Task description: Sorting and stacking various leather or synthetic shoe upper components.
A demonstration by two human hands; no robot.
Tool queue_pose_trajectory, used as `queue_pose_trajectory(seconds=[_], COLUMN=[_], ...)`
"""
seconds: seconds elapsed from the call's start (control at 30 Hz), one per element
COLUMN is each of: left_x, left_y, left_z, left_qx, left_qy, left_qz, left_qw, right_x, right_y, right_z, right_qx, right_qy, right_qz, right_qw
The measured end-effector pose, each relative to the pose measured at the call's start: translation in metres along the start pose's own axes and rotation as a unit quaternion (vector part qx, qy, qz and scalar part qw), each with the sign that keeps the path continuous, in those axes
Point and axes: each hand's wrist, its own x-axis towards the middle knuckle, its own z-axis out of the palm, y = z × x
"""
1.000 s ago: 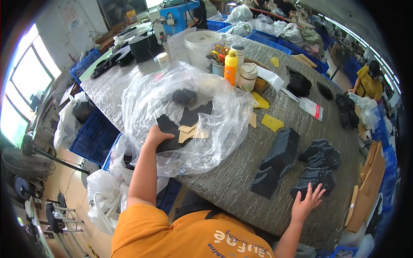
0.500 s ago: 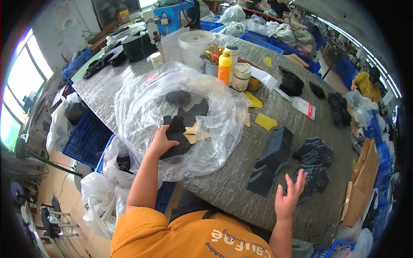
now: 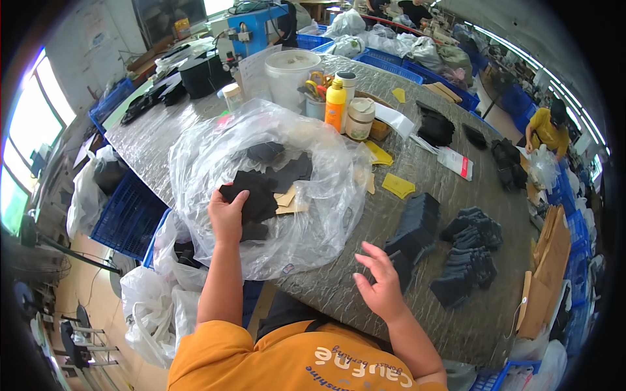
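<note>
My left hand [image 3: 226,214] grips a bunch of black cut pieces [image 3: 255,195], thumb on top, over a crumpled clear plastic bag [image 3: 326,221] spread on the table. More dark pieces [image 3: 295,172] and some tan pieces [image 3: 285,198] lie on the bag beside the held ones. My right hand [image 3: 379,279] is open and holds nothing, fingers apart, above the table's near part. Just beyond it a fanned row of dark grey pieces [image 3: 417,221] lies on the table, partly covered by the hand. To its right sits a second overlapping pile of dark pieces [image 3: 466,257].
On the table [image 3: 352,319] stand a white bucket [image 3: 287,81], an orange-yellow bottle [image 3: 335,105] and a lidded cup [image 3: 360,118]. Yellow pieces [image 3: 398,186] lie near them. Blue crates [image 3: 128,212] and white plastic bags [image 3: 147,313] crowd the left side. Brown cardboard [image 3: 551,274] leans at the right edge.
My left hand has lifted black pieces up and slightly left from the bag. My right hand has moved left, away from the right-hand pile, toward the bag.
</note>
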Motion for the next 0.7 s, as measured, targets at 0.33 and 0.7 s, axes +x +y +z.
queue_pose_trajectory(seconds=[0.33, 0.7], left_x=[-0.135, -0.158], left_y=[0.006, -0.019], left_z=[0.112, 0.101], left_qx=[-0.312, -0.061], left_qy=[-0.248, -0.320], left_qz=[-0.226, -0.208], left_qw=[0.889, 0.922], right_x=[0.013, -0.016], right_y=[0.017, 0.033], right_z=[0.038, 0.042], right_qx=[0.256, 0.516], right_qy=[0.096, 0.245], right_qz=[0.147, 0.290], right_qw=[0.951, 0.768])
